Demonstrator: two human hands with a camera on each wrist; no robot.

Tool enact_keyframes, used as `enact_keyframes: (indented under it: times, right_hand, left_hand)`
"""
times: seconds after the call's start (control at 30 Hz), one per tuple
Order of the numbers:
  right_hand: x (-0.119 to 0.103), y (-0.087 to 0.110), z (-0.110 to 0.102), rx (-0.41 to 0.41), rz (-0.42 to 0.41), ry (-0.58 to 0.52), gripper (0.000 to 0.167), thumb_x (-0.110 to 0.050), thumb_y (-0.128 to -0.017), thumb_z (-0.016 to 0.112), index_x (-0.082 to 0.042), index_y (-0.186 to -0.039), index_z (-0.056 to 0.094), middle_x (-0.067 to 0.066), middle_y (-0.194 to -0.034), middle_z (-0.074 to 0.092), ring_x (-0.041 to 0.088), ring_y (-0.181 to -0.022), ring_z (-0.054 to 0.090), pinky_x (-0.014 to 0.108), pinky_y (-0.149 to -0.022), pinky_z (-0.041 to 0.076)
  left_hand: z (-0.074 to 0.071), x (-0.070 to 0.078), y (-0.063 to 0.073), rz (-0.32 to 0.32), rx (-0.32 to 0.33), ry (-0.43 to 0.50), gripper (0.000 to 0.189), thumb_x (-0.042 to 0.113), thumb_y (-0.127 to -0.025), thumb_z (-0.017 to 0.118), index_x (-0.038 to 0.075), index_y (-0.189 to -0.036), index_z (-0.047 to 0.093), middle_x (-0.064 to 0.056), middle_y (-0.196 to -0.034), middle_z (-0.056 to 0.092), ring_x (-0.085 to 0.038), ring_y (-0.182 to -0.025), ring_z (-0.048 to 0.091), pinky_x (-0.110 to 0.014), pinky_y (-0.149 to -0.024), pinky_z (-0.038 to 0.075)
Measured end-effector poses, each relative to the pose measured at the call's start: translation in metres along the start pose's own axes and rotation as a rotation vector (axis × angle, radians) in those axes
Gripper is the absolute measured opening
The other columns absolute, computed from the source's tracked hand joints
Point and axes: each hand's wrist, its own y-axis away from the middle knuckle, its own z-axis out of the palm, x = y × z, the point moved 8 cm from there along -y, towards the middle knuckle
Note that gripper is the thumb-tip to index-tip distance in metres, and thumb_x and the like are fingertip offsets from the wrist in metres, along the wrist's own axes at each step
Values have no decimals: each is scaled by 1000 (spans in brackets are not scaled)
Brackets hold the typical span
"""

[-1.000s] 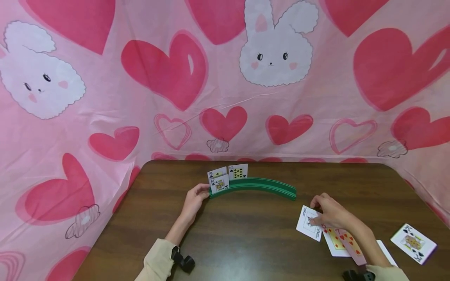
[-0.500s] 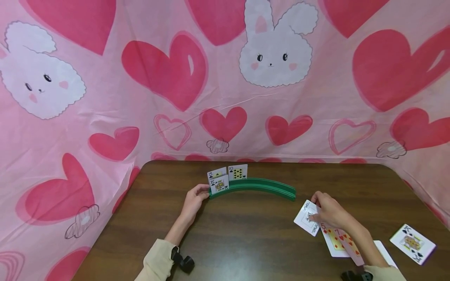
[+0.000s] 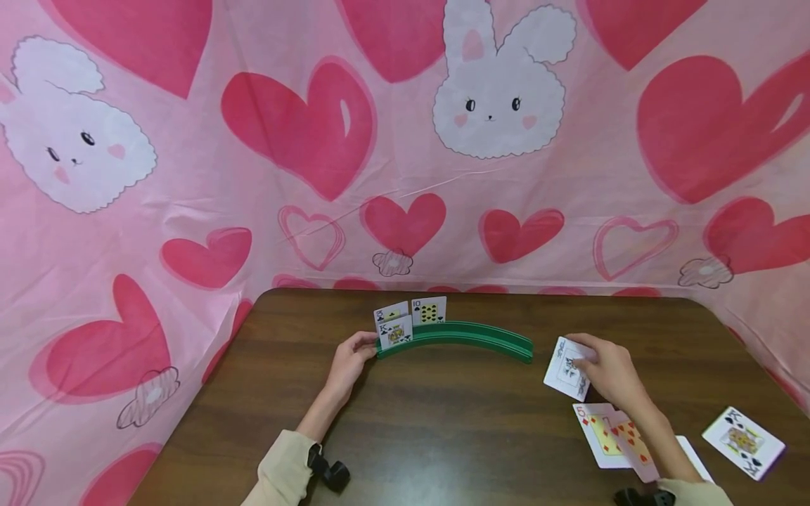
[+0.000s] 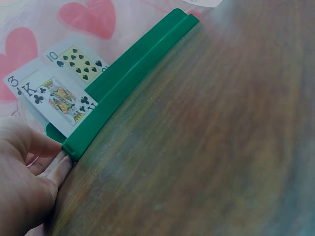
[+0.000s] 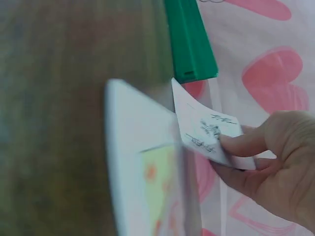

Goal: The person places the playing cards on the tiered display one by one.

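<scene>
My right hand (image 3: 610, 369) pinches a joker card (image 3: 566, 365) between thumb and fingers, raised off the table. In the right wrist view the thumb presses on the face of the joker (image 5: 209, 130), which bends slightly. My left hand (image 3: 348, 362) grips the left end of a curved green card holder (image 3: 471, 335). In the left wrist view the thumb and fingers meet at the corner of the holder (image 4: 133, 73). A king of clubs (image 4: 61, 103) stands in its front slot, partly covering a three (image 4: 14, 81). Behind, a ten of spades (image 4: 78, 61) stands upright.
A five of diamonds (image 3: 595, 436) and a pink-tinted seven (image 3: 633, 439) overlap below the right hand. A white card (image 3: 695, 457) lies partly under the right forearm. A king of spades (image 3: 743, 443) tops a stack at the right. Behind the wooden table (image 3: 436, 429) hangs a heart-patterned cloth (image 3: 405, 154).
The right hand has lifted the joker up and away from the five and the seven, turning it more upright. The left hand and the holder stay where they were.
</scene>
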Motion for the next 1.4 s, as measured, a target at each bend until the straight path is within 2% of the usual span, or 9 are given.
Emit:
enact_keyframes:
  times: [0.13, 0.27, 0.37, 0.5, 0.7, 0.93, 1.0, 1.2, 1.4]
  right_hand:
    - [-1, -2, -17, 122, 35, -73, 34, 4, -83, 80, 8, -115, 69, 21, -89, 73, 17, -69, 55, 30, -60, 42]
    - [0, -6, -21, 114, 172, -335, 37, -7, -90, 80, 13, -118, 65, 11, -88, 76, 5, -69, 63, 23, -62, 52]
    - [-5, -10, -20, 103, 239, -513, 42, -9, -95, 74, 17, -125, 60, 1, -90, 75, 5, -72, 67, 26, -66, 58]
    - [-14, -15, -22, 106, 215, -592, 41, -7, -100, 66, 19, -131, 57, -10, -91, 70, 6, -75, 67, 26, -67, 58]
    - [-20, -21, -24, 122, 183, -706, 37, 0, -102, 58, 21, -132, 54, -14, -91, 69, 5, -78, 66, 24, -66, 56]
    - [-25, -29, -32, 118, 192, -832, 23, 0, -100, 61, -5, -118, 73, -14, -91, 73, 7, -78, 69, 23, -65, 56]
    - [-29, -30, -33, 109, 190, -870, 24, 0, -99, 62, -6, -119, 73, -13, -93, 74, 8, -79, 69, 24, -67, 57]
    - [-50, -37, -35, 127, 114, -978, 28, 8, -94, 66, 3, -122, 65, -8, -96, 76, 9, -82, 71, 23, -70, 57]
    - [-61, -44, -34, 194, 109, -1073, 21, 8, -92, 70, -4, -108, 62, -7, -90, 77, 8, -80, 72, 23, -72, 58]
  left_hand:
    - [0, -4, -3, 4, 8, -8, 25, -5, -98, 57, -7, -121, 68, -20, -122, 69, -25, -109, 63, -28, -89, 47]
    - [-2, -2, -2, 10, 15, -13, 25, -4, -98, 57, -8, -121, 68, -21, -122, 68, -26, -110, 63, -28, -88, 47]
    - [-3, -1, -1, 13, 12, -14, 25, -4, -99, 57, -9, -122, 67, -22, -123, 68, -27, -110, 63, -27, -88, 48]
    - [-3, -1, -1, 9, 9, -11, 26, -5, -98, 56, -9, -122, 67, -23, -123, 67, -27, -111, 63, -27, -89, 48]
    - [-2, -3, -2, -16, 2, -15, 27, -4, -99, 56, -6, -123, 67, -20, -125, 67, -27, -113, 62, -30, -92, 47]
    - [-1, 3, -2, 8, 11, -15, 26, -4, -98, 59, -9, -122, 67, -22, -122, 68, -28, -111, 63, -28, -87, 47]
    - [0, 3, -3, 8, 8, -16, 26, -4, -98, 59, -10, -122, 67, -22, -122, 69, -28, -111, 63, -28, -86, 47]
    - [-2, -1, -4, 1, 17, -17, 26, -4, -98, 58, -9, -122, 67, -22, -123, 68, -27, -111, 63, -27, -87, 47]
    - [1, -4, -2, -18, 14, -4, 26, -4, -98, 58, -8, -122, 67, -21, -124, 68, -25, -111, 63, -26, -87, 46]
